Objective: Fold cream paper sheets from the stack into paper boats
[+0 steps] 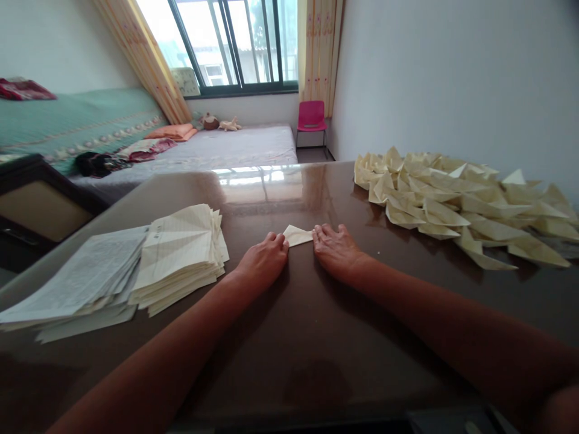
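Note:
A small cream folded paper [297, 235] lies on the glossy brown table [289, 337], between my two hands. My left hand [263, 260] rests on its left end with the fingers curled down onto it. My right hand [336, 248] presses its right end with the fingers bent and close together. Most of the paper is hidden under both hands; only a pointed middle part shows.
A stack of flat cream sheets [181, 256] and printed pages [85, 280] lies at the left. A heap of folded paper shapes [456, 202] covers the right of the table. Beyond are a bed [217, 147], a pink chair [312, 117] and a window.

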The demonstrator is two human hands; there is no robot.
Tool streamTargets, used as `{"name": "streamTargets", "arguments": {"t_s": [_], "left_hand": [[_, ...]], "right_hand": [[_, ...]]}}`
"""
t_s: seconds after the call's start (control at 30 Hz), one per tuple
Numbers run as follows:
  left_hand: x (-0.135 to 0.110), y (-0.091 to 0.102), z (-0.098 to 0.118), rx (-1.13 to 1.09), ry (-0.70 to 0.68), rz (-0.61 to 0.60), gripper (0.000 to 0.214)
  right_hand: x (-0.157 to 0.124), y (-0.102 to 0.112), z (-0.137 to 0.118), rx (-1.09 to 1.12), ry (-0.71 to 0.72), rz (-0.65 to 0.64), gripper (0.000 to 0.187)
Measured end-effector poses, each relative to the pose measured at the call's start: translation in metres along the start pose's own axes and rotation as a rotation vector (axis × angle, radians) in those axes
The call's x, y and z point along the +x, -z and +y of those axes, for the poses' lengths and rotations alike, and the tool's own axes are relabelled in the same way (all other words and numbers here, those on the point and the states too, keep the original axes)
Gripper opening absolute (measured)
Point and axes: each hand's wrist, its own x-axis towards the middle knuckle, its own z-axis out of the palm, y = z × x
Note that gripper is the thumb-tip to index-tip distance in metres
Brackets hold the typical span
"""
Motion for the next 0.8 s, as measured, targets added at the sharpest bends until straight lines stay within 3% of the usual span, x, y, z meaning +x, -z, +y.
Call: {"name": "streamTargets", "arguments": {"t_s": [0.3,0.43,0.67,0.8], "left_hand": [[-0.002,0.006,0.006,0.063,0.024,-0.072,0.025],[-0.002,0.005,0.006,0.069,0.042,-0.048,0.025],[-0.004,-0.002,-0.009,0.057,0.099,0.053,0.024],[-0.003,-0.005,-0.025,0.058,0.177,0.048,0.023]], "right_hand": [[-0.001,0.008,0.001,0.003,0.023,-0.049,0.038],[0.003,0.010,0.009,0.048,0.031,-0.008,0.034],[0.015,0.001,0.037,0.210,0.018,0.108,0.026],[0.017,-0.004,0.038,0.351,0.069,0.097,0.024]]}}
